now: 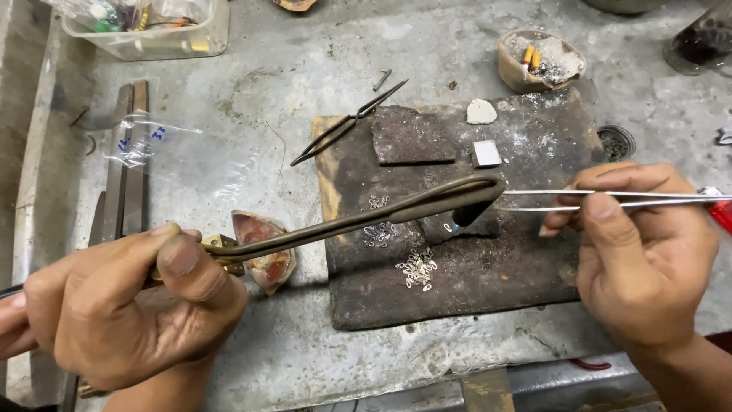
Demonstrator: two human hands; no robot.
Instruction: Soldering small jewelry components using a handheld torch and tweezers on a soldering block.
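My left hand [122, 305] grips the handle of a long curved metal torch pipe [358, 217] whose bent nozzle ends over a dark charred soldering board [526, 267]. My right hand [640, 252] pinches long silver tweezers [564, 198], their tips pointing left and meeting the nozzle tip. Several tiny silver links [415, 271] lie in small clusters on the board, just below the nozzle. A small grey metal square [486, 153] and a white lump [481, 111] rest at the board's far side.
Black tweezers [347, 123] lie at the board's far left corner. A clear plastic bag [168, 156] and metal files [126, 168] sit left. A shell-like dish [263, 252] lies under the pipe. A small bowl [541, 59] and plastic box [152, 30] stand at the back.
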